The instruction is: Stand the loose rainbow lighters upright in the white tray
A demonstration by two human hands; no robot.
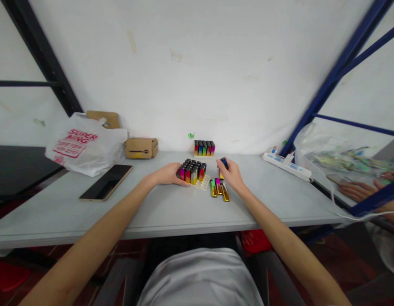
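My left hand (169, 173) is closed around the left side of a pale lighter tray (204, 182), thumb in front and fingers partly hidden behind. Several upright lighters (192, 172) with black tops and shiny coloured bodies fill most of this tray. Bare slots show at its right end. In my right hand (232, 173) a lighter (221, 175) with a yellow lower end is pinched upright, just right of the tray. Below that hand, three loose lighters (218, 189), with green, pink and gold on them, lie side by side on the table.
A second rack of lighters (204, 148) stands by the wall. To the left are a tablet (107, 182), a small cardboard box (141, 148) and a white plastic bag (87, 142). A power strip (286, 165) lies at right. Another person's hand (356, 190) shows beyond the blue frame.
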